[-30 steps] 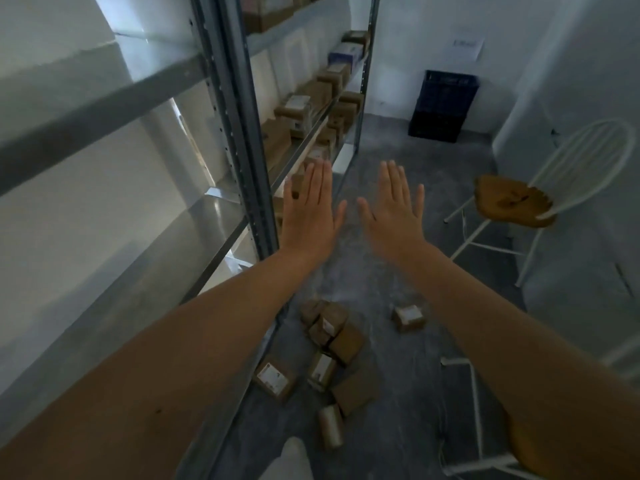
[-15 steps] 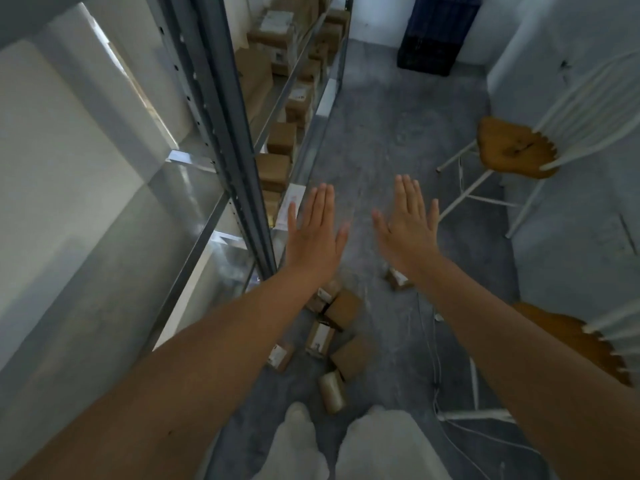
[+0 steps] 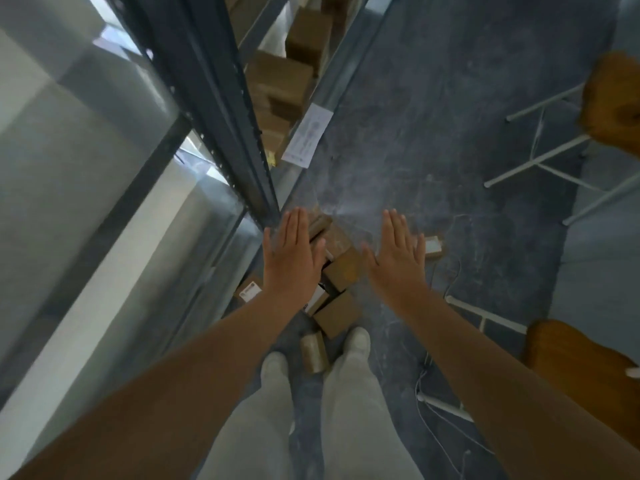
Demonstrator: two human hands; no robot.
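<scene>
left hand (image 3: 292,258): held out flat, back up, seen over the left edge of the box pile (image 3: 341,268); nothing is held.
left fingers (image 3: 294,226): straight and pressed together, thumb set apart.
right hand (image 3: 398,258): held out flat, back up, seen over bare floor (image 3: 433,133) just right of the pile; nothing is held.
right fingers (image 3: 394,230): straight, pressed together, little finger and thumb slightly splayed.
box pile: brown cartons clustered on the floor at the foot of the rack upright (image 3: 221,98), between the two hands and just ahead of the shoes (image 3: 356,341).
lone box (image 3: 433,245): lying on the floor apart from the pile, just right of the right hand.
labelled box (image 3: 250,291): lying on the floor by the rack, partly covered by the left forearm.
small box (image 3: 313,351): lying between the feet.
shelf boxes (image 3: 277,77): stacked on the rack shelf.
chairs (image 3: 613,105): two seen at the right edge.
</scene>
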